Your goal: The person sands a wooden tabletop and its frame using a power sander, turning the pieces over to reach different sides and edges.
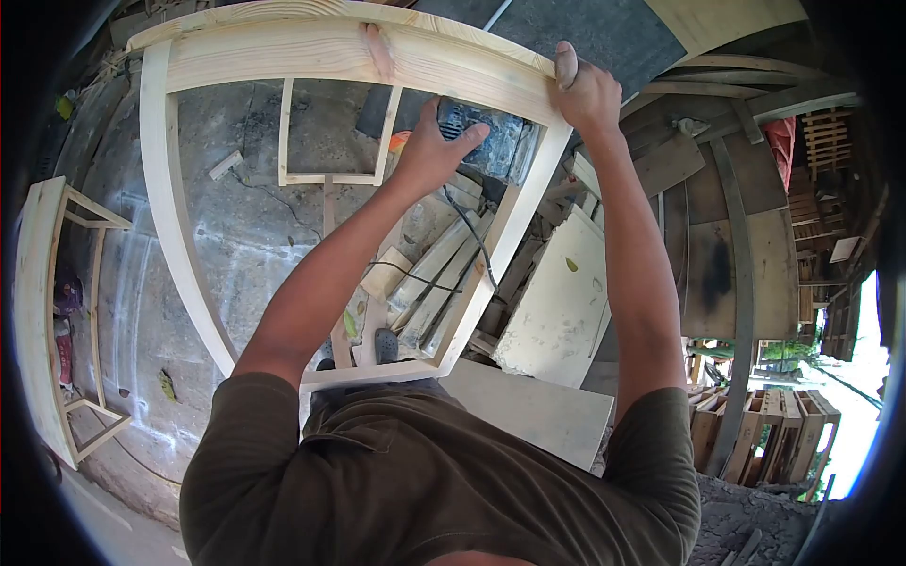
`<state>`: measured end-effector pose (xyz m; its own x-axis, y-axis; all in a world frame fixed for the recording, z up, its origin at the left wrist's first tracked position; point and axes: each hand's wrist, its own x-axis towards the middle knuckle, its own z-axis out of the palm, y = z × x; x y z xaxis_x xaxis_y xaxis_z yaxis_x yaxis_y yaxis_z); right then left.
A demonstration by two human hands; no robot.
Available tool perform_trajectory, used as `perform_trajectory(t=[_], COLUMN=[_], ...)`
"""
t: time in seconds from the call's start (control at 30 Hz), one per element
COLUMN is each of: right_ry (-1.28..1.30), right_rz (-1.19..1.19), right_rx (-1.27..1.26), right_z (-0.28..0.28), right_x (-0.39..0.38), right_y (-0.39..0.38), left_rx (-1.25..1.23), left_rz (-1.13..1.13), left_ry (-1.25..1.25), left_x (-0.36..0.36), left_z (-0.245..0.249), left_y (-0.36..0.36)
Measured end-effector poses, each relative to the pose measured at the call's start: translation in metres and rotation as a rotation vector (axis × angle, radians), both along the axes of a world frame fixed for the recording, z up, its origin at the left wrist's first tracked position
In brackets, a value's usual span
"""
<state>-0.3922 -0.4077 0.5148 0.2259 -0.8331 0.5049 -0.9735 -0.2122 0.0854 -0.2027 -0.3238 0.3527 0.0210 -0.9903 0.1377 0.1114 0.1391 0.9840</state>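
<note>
A pale wooden frame with a curved top rail stands upright in front of me, its lower rail against my body. My right hand grips the top rail at its far right corner. My left hand reaches through the frame and rests on a dark power tool with vent slots, held just under the top rail. A black cable runs down from the tool. A small inner rectangle of thin strips hangs from the top rail to the left of my left hand.
A second wooden frame leans at the far left. Loose boards and a white panel lie on the concrete floor behind the frame. Wooden pallets stand at the lower right, with timber stacked beyond.
</note>
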Motion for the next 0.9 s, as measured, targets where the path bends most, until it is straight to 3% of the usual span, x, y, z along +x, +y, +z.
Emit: perform_trajectory(t=[0.17, 0.27, 0.37, 0.5, 0.6, 0.7, 0.73, 0.8, 0.9], right_ry=[0.003, 0.066, 0.081, -0.021, 0.126, 0.166, 0.028, 0.043, 0.094], right_rz=[0.015, 0.039, 0.061, 0.07, 0.243, 0.038, 0.171, 0.174, 0.222], right_rx=[-0.04, -0.017, -0.1, -0.067, -0.187, -0.057, -0.175, -0.179, -0.233], right_z=[-0.005, -0.003, -0.017, -0.001, -0.004, -0.008, -0.002, -0.003, -0.006], right_x=[0.001, -0.002, -0.026, 0.005, 0.0, -0.016, 0.0, -0.001, -0.006], right_y=[-0.007, -0.01, -0.048, -0.031, -0.036, -0.067, -0.046, -0.052, -0.069], left_rx=[-0.044, 0.23, 0.186, 0.364, 0.314, 0.27, 0.259, 0.216, 0.418], left_rz=[0.046, -0.125, -0.066, -0.092, -0.017, -0.032, -0.03, -0.021, -0.038], left_ry=[-0.065, -0.086, -0.011, 0.137, 0.15, 0.072, 0.064, 0.046, 0.116], left_x=[0.001, 0.011, -0.001, -0.004, -0.006, -0.001, -0.002, -0.002, -0.008], left_z=[-0.004, 0.013, -0.016, -0.009, 0.002, 0.036, 0.041, 0.045, 0.02], left_y=[-0.009, 0.017, 0.042, 0.083, 0.061, 0.025, 0.023, 0.021, 0.069])
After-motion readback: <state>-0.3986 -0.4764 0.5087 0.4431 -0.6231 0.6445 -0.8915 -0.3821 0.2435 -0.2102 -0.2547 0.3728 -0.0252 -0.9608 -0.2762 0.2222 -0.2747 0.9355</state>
